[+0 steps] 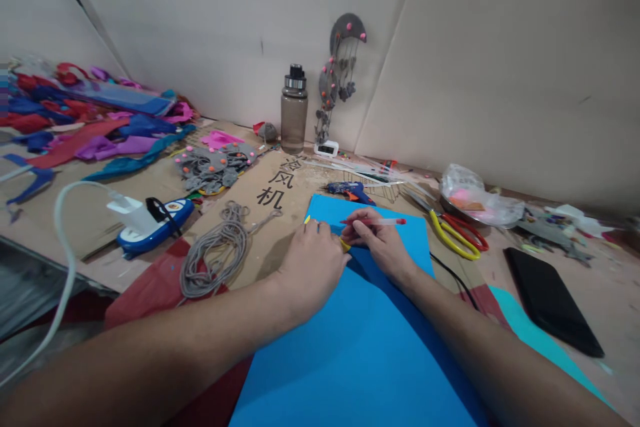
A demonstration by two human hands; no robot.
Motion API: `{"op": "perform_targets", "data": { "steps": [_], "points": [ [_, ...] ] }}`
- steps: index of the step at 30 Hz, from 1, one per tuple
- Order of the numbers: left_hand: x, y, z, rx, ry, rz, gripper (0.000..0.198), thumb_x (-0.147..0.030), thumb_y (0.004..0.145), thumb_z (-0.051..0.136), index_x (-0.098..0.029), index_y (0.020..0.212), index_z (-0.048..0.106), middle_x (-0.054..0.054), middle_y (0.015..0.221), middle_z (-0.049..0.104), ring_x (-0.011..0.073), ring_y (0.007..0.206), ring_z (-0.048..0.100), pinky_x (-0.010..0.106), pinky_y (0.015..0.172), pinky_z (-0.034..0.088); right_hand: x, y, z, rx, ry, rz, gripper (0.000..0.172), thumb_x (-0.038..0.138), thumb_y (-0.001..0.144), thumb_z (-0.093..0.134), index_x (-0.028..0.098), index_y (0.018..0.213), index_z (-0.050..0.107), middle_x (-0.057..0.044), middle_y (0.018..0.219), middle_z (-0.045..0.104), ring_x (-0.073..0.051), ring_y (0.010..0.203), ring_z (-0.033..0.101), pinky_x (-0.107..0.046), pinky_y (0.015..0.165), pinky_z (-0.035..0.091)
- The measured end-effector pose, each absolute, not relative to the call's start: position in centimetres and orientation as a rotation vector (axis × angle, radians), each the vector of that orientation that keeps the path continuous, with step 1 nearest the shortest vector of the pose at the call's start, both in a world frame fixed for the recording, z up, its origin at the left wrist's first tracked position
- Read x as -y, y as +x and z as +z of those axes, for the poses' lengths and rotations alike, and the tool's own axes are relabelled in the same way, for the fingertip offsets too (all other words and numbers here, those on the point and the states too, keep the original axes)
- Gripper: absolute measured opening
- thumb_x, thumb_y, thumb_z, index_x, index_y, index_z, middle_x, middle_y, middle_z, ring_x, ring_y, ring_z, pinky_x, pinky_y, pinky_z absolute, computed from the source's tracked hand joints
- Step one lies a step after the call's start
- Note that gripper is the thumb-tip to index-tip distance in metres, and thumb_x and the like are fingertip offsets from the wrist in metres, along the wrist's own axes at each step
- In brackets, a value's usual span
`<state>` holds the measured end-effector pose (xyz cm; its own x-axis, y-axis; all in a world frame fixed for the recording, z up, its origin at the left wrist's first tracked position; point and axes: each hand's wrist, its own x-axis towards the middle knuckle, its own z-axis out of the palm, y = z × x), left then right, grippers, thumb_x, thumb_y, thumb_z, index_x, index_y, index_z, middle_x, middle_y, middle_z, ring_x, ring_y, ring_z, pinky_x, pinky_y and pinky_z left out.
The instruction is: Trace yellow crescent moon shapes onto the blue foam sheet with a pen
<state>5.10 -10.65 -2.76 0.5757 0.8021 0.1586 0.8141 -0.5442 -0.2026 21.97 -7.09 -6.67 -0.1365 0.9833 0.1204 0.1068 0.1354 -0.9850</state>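
Note:
A large blue sheet point(370, 347), possibly felt or foam, lies before me and runs off the bottom of the view. My left hand point(315, 263) presses down on its upper left part, fingers bent. Under those fingers is a small yellow piece point(345, 245); only its ends show, so its full shape is hidden. My right hand point(377, 240) is closed on a red pen point(383, 221), which slants leftward above the sheet, close to the yellow piece. Whether the pen's tip touches the sheet I cannot tell.
Left are a bundle of grey cord point(220, 253), a blue-and-white power strip point(155, 227) and fabric scraps point(95, 127). Behind the sheet stand a blue glue gun point(347, 191) and a bottle point(294, 113). Yellow-and-red-handled scissors point(457, 233) and a black phone-like slab point(553, 300) lie right.

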Motion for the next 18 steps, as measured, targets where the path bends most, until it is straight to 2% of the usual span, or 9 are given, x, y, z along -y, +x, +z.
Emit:
{"op": "perform_targets", "data": {
  "steps": [5,11,18],
  "points": [
    [11.2,5.2,-3.2,1.436,-2.569,0.08,0.044,-0.046,0.093,0.054,-0.006,0.103,0.069,0.021,0.094,0.069,0.0306,0.091,0.064,0.038,0.076,0.046,7.1,21.9,-6.7,1.438,-1.131,1.149,0.04,0.056,0.08,0.066,0.019,0.093,0.057,-0.004,0.079,0.069,-0.017,0.071,0.068,-0.033,0.071,0.059],
    [11.4,5.2,-3.9,1.453,-2.509,-0.003,0.048,-0.051,0.093,0.051,-0.009,0.108,0.068,0.023,0.104,0.067,0.0382,0.105,0.059,0.049,0.085,0.045,7.1,22.1,-6.8,1.443,-1.142,1.15,0.037,0.053,0.081,0.065,0.019,0.094,0.058,-0.004,0.082,0.069,-0.017,0.073,0.068,-0.033,0.072,0.059],
    [11.2,5.5,-4.6,1.469,-2.531,-0.026,0.045,-0.049,0.091,0.056,-0.009,0.111,0.066,0.022,0.105,0.065,0.0356,0.1,0.061,0.047,0.082,0.047,7.0,22.1,-6.8,1.422,-1.162,1.161,0.037,0.053,0.081,0.066,0.019,0.094,0.058,-0.004,0.081,0.069,-0.017,0.073,0.069,-0.032,0.072,0.059]
  ]
}}
